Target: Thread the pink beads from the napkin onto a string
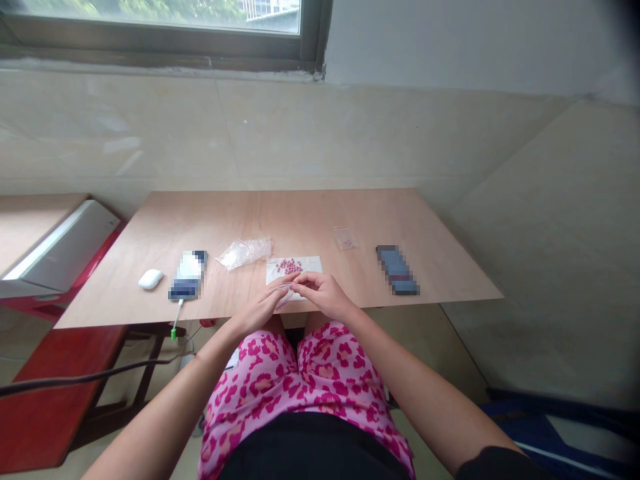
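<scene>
Both hands are pinched together at the near edge of the desk (310,220), fingertips almost meeting. The left hand (263,308) and right hand (323,295) look closed on something very fine between them, maybe a thread or a single bead, but it's too small to make out, so I can't say for sure what's in the pinch.

Right behind the fingertips sits a white sheet (295,270) with a little heap of pink beads (289,266) on it. They're tiny, roundish, reddish-pink, bunched toward the sheet's far left part. My guess on handling: next to weightless, hard and smooth, so they'll roll and skitter off at the slightest nudge. Best taken one at a time with a thumb and forefinger pinch, straight from above, and keep them over the sheet.

Other stuff on the desk: a crumpled clear plastic bag (245,252) just left of the sheet, a small clear baggie (345,238) with something pinkish in it off to the right, a phone (397,269) further right, another phone (189,275) on a charging cable (176,320) on the left, and a white earbud case (151,279) beside that.
</scene>
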Available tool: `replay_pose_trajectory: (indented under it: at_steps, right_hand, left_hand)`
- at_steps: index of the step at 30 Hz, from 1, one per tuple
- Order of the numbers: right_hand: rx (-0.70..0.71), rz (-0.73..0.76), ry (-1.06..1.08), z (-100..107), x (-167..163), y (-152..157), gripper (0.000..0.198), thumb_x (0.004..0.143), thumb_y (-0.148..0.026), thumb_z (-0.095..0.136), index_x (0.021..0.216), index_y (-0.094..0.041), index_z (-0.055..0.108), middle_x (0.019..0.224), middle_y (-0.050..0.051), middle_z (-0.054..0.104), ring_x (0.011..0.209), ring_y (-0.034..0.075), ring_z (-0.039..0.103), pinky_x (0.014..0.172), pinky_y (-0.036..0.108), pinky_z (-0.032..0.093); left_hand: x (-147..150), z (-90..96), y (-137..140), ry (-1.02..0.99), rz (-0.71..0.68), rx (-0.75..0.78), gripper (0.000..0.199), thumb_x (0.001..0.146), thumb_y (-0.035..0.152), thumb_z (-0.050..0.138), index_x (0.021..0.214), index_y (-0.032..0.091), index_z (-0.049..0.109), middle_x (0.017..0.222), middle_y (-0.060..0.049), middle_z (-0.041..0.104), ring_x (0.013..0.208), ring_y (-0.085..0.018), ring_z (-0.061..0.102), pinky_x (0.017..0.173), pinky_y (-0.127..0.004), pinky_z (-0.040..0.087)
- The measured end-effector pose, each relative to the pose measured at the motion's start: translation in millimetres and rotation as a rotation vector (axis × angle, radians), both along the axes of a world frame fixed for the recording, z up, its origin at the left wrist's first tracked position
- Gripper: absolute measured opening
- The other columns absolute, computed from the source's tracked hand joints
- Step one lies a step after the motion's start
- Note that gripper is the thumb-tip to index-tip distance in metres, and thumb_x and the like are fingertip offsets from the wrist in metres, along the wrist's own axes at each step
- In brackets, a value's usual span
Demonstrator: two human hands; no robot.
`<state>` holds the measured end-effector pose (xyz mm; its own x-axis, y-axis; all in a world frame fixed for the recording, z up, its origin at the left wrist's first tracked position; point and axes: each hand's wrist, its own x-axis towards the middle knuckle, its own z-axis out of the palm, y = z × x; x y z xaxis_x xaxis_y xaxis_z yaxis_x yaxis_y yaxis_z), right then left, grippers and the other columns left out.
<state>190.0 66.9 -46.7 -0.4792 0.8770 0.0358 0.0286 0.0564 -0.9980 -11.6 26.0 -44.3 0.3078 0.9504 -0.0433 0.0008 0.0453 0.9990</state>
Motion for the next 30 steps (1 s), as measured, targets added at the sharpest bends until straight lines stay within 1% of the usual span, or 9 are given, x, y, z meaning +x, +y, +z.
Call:
replay_pose_trajectory:
  at_steps: [2,4,7,10,14,18,24,27,30]
  right_hand:
    - [0.034,-0.016,-0.026,1,2,0,0.025,0.091,-0.045,0.072,0.089,-0.02,0.076,0.088,0.004,0.072,0.078,0.018,0.062,0.073,0.03,0.048]
    - [0.064,-0.019,-0.054,3,3,1,0.026,0.092,-0.046,0.07,0.089,-0.02,0.075,0.087,0.004,0.071,0.076,0.017,0.062,0.07,0.029,0.048]
    - [0.132,-0.011,-0.111,4,4,0,0.025,0.094,-0.044,0.068,0.088,-0.02,0.075,0.089,0.005,0.072,0.08,0.019,0.064,0.07,0.029,0.049]
    - [0.199,-0.006,-0.153,3,5,0,0.023,0.095,-0.04,0.066,0.086,-0.021,0.073,0.088,0.005,0.072,0.082,0.02,0.065,0.07,0.029,0.05]
    - [0.26,0.007,-0.174,0,5,-2,0.021,0.097,-0.037,0.064,0.088,-0.021,0.073,0.09,0.005,0.071,0.082,0.02,0.065,0.069,0.03,0.05]
    - [0.358,0.024,-0.222,-2,6,-4,0.018,0.098,-0.033,0.061,0.088,-0.022,0.072,0.089,0.005,0.069,0.081,0.02,0.063,0.068,0.03,0.049]
    - [0.511,0.057,-0.366,-6,6,-8,0.01,0.093,-0.02,0.062,0.085,-0.023,0.068,0.087,0.004,0.065,0.081,0.019,0.059,0.072,0.03,0.047]
    - [0.564,0.07,-0.419,-6,7,-9,0.01,0.092,-0.017,0.062,0.084,-0.022,0.066,0.089,0.004,0.064,0.08,0.019,0.059,0.074,0.03,0.045]
    - [0.611,0.097,-0.447,-7,9,-6,0.011,0.092,-0.017,0.064,0.082,-0.021,0.064,0.087,0.003,0.063,0.079,0.018,0.058,0.074,0.029,0.043]
  left_hand:
    - [1,2.0,1,0.104,0.043,0.089,0.032,0.1,0.037,0.062,0.129,0.028,0.071,0.139,-0.008,0.067,0.134,-0.031,0.057,0.118,-0.048,0.04]
    - [1,2.8,2,0.199,0.075,0.194,0.027,0.098,0.038,0.066,0.122,0.026,0.073,0.126,-0.009,0.071,0.121,-0.03,0.064,0.11,-0.046,0.046]
    - [1,1.7,3,0.277,0.129,0.316,0.018,0.097,0.037,0.068,0.107,0.023,0.074,0.108,-0.008,0.073,0.103,-0.026,0.066,0.096,-0.042,0.051]
    - [1,0.5,3,0.32,0.161,0.369,0.015,0.098,0.035,0.066,0.098,0.022,0.072,0.096,-0.006,0.072,0.091,-0.024,0.065,0.086,-0.038,0.051]
    - [2,1.7,2,0.366,0.164,0.396,0.014,0.098,0.033,0.065,0.093,0.022,0.071,0.09,-0.005,0.07,0.086,-0.022,0.063,0.08,-0.036,0.049]
    - [3,1.8,0,0.347,0.153,0.399,0.013,0.096,0.032,0.065,0.089,0.022,0.07,0.087,-0.005,0.068,0.082,-0.022,0.061,0.076,-0.034,0.047]
    - [4,-5.5,-2,0.405,0.104,0.446,0.012,0.095,0.027,0.062,0.085,0.02,0.065,0.087,-0.005,0.066,0.082,-0.021,0.06,0.077,-0.033,0.046]
    - [5,-7.5,-3,0.43,0.086,0.466,0.011,0.096,0.024,0.061,0.086,0.02,0.065,0.087,-0.005,0.066,0.083,-0.021,0.061,0.077,-0.033,0.046]
    - [6,-6.5,-2,0.437,0.078,0.47,0.015,0.096,0.026,0.061,0.083,0.02,0.065,0.086,-0.005,0.066,0.082,-0.021,0.061,0.076,-0.033,0.046]
